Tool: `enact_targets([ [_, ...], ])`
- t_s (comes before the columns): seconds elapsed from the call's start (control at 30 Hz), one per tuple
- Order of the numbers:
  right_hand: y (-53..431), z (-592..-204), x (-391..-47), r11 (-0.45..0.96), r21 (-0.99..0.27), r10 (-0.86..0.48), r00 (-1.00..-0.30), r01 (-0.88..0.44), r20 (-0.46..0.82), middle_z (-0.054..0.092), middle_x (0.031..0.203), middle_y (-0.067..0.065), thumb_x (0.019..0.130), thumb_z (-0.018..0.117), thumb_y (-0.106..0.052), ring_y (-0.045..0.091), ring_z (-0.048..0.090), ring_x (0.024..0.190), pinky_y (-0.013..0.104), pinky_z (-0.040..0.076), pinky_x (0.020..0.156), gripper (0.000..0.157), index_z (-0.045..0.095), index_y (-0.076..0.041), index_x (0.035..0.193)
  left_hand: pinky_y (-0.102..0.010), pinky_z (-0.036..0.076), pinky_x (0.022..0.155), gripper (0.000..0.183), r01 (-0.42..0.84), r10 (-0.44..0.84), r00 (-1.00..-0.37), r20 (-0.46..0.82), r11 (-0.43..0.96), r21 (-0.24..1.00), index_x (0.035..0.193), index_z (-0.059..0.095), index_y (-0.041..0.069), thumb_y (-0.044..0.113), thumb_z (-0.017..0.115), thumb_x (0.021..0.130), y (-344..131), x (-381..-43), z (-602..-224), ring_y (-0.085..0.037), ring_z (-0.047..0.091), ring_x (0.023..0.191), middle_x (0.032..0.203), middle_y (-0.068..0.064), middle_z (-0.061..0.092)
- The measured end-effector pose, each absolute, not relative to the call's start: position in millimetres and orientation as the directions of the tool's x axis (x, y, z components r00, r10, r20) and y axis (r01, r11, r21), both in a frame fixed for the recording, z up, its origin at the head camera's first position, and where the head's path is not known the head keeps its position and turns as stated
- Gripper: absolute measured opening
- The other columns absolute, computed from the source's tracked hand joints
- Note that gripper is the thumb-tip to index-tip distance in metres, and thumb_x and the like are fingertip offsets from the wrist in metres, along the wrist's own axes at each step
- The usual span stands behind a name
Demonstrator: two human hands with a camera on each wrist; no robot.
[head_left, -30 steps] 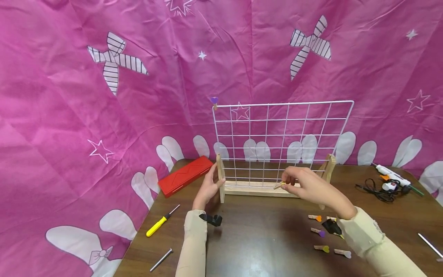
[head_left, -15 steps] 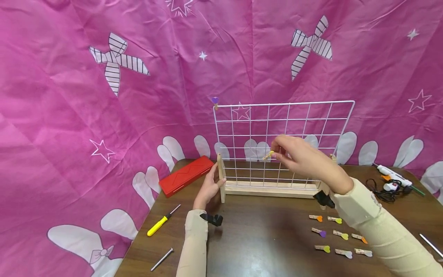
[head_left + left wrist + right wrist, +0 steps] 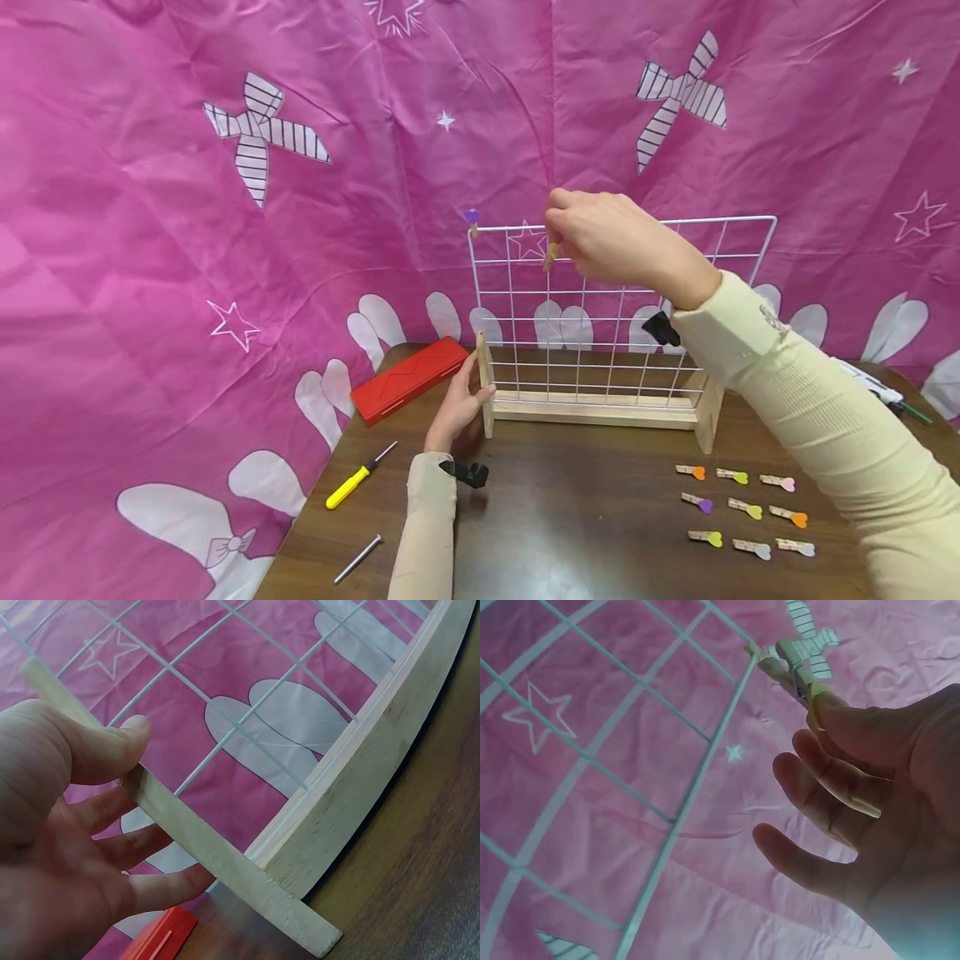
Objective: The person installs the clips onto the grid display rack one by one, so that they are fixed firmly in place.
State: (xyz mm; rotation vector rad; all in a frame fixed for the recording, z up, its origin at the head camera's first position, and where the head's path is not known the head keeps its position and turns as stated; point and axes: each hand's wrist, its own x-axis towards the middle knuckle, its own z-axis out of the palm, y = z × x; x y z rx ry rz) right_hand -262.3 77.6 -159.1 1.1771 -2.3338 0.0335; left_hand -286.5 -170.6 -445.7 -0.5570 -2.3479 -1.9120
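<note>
A white wire grid (image 3: 535,292) stands upright in a wooden base (image 3: 592,414). My left hand (image 3: 453,407) grips the base's left upright (image 3: 217,855), thumb in front and fingers behind it. Up near the grid's top bar, my right hand (image 3: 611,235) pinches a small wooden clothespin with a yellow heart (image 3: 551,257). In the right wrist view thumb and index squeeze the yellow end of the clothespin (image 3: 796,684), and its jaws point toward the frame's edge wire. A purple-heart clothespin (image 3: 472,220) is clipped at the grid's upper left corner.
Several heart clothespins (image 3: 745,508) lie in rows at the right front of the table. To the left are a red case (image 3: 408,379), a yellow-handled screwdriver (image 3: 352,485) and a metal rod (image 3: 358,558). A white glue gun (image 3: 870,382) is partly behind the right sleeve.
My right hand has risen from low in front of the grid to its top bar, moving left with the yellow clothespin. The left hand keeps its grip on the upright.
</note>
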Motion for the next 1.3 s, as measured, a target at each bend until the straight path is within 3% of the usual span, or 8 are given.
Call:
enact_targets([
  [0.23, 48.9, -128.8, -287.7, 0.652, 0.263, -0.747, -0.544, -0.711, 0.381, 0.049, 0.083, 0.009, 0.08, 0.054, -0.002, 0.03, 0.054, 0.073, 0.046, 0.047, 0.056, 0.009, 0.058, -0.006, 0.074, -0.048, 0.034, 0.1, 0.07, 0.299, 0.228, -0.939, 0.257, 0.177, 0.938, 0.145, 0.022, 0.002, -0.009, 0.056, 0.085, -170.1, -286.6, -445.4, -0.036, 0.035, 0.129, 0.143, -0.023, 0.032],
  [0.6, 11.4, -111.3, -308.8, 0.634, 0.313, -0.771, -0.551, -0.707, 0.318, 0.048, 0.082, 0.011, 0.075, 0.047, 0.0, 0.034, 0.052, 0.075, 0.05, 0.047, 0.058, 0.012, 0.055, -0.004, 0.066, -0.052, 0.039, 0.095, 0.069, 0.32, 0.239, -0.93, 0.281, 0.142, 0.937, 0.144, 0.022, 0.001, -0.013, 0.053, 0.084, -171.3, -287.5, -446.6, -0.041, 0.039, 0.124, 0.138, -0.027, 0.038],
  [0.77, 0.8, -111.4, -312.2, 0.636, 0.319, -0.771, -0.582, -0.702, 0.257, 0.05, 0.088, 0.014, 0.077, 0.052, -0.002, 0.036, 0.052, 0.087, 0.053, 0.048, 0.067, 0.008, 0.059, -0.002, 0.074, -0.052, 0.037, 0.096, 0.069, 0.318, 0.254, -0.926, 0.279, 0.125, 0.94, 0.145, 0.02, 0.001, -0.013, 0.052, 0.085, -172.0, -288.0, -447.7, -0.044, 0.035, 0.126, 0.14, -0.026, 0.035],
  [0.97, -1.9, -115.3, -317.3, 0.634, 0.326, -0.771, -0.603, -0.701, 0.204, 0.052, 0.094, 0.015, 0.079, 0.055, -0.004, 0.036, 0.05, 0.092, 0.054, 0.048, 0.07, 0.009, 0.063, -0.001, 0.083, -0.05, 0.036, 0.098, 0.071, 0.282, 0.252, -0.936, 0.246, 0.119, 0.952, 0.146, 0.019, 0.003, -0.012, 0.052, 0.086, -169.6, -286.7, -446.9, -0.039, 0.032, 0.13, 0.145, -0.022, 0.029],
  [1.3, 8.3, -118.4, -313.3, 0.697, 0.207, -0.717, -0.663, -0.687, 0.214, 0.052, 0.095, 0.014, 0.083, 0.053, -0.009, 0.033, 0.048, 0.092, 0.05, 0.046, 0.074, 0.009, 0.061, -0.004, 0.084, -0.051, 0.038, 0.096, 0.071, 0.3, 0.241, -0.935, 0.261, 0.142, 0.943, 0.146, 0.02, 0.003, -0.012, 0.054, 0.085, -171.0, -287.5, -446.5, -0.04, 0.037, 0.126, 0.142, -0.026, 0.032],
])
